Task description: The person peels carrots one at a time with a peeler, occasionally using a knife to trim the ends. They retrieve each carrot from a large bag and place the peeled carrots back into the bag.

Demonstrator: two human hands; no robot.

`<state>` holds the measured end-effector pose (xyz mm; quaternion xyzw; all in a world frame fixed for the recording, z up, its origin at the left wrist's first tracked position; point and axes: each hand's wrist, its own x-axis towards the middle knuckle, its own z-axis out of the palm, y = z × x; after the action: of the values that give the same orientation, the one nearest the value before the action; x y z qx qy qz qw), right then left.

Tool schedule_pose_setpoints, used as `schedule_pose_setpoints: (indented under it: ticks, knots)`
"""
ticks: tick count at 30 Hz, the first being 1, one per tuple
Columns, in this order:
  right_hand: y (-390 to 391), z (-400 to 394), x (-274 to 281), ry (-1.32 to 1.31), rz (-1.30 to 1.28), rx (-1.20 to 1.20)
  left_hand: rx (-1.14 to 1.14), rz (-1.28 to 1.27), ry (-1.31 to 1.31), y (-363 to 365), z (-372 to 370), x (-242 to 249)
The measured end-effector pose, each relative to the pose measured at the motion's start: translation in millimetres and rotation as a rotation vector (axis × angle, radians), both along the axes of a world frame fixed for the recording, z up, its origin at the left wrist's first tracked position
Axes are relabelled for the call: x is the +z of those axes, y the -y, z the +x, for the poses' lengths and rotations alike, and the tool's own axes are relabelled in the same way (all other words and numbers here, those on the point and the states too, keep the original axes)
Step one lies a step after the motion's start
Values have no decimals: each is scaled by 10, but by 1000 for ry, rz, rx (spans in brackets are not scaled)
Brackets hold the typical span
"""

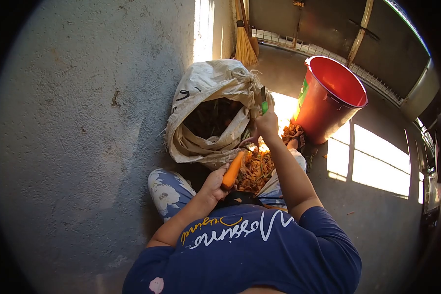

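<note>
My left hand [215,183] is wrapped round an orange carrot [232,171], which points up and away from me over my lap. Higher and to the right, my right hand [267,123] grips a green-handled knife [264,107] with its narrow dark blade pointing upward, apart from the carrot. Below and between my hands lies a heap of orange peelings [256,171], partly lit by the sun. Just beyond the carrot stands a whitish woven sack [193,147], its mouth wide and rolled down. Dark contents show inside it, too shaded to name.
A tall red bucket [328,105] stands ahead on the right, with more peelings [292,131] at its base. A straw broom [245,46] leans at the back. The rough grey wall [88,127] runs along my left. Sunlit patches cross the floor [367,215] on the right.
</note>
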<state>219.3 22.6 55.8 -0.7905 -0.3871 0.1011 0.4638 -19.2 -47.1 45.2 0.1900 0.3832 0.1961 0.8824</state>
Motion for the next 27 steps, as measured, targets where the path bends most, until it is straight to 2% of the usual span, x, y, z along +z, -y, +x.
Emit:
schedule_pose_setpoints:
  ticks: [2,5,6,7,8,10,14,18,20,22,24,27]
  knots:
    - [-42,263,-84,-45,-128,-98,-28,7,51,-23,-31,-28]
    - [84,15,139,-77,25,-65,77,-111,135,-128,22,-68]
    - [35,-58,25,-115,98,30,123,-138,134,-151,50,10]
    - [125,-234,147,-53,120,90,168,-162,130,-167,63,52]
    - [237,-416,273,8,142,149,165,-163,127,-197,59,-14]
    - [348,-658,413,-34,178,227,78,-91,245,-288,62,-205]
    - [397,-833,510,-33,117,256,147,-104,231,-307,170,-363]
    - [390,-853,510,-36,46,258,119,-114,270,-226,163,-260]
    - [337,-804,447,53,-18,241,78,-121,295,-117,134,-52]
    - [215,-623,373,58,-7,179,-70,-105,269,-33,101,95]
    - [0,-269,156,37,-49,68,-104,-92,220,72,22,8]
    - [13,26,143,109,-80,-41,-123,-57,165,70,-52,-20]
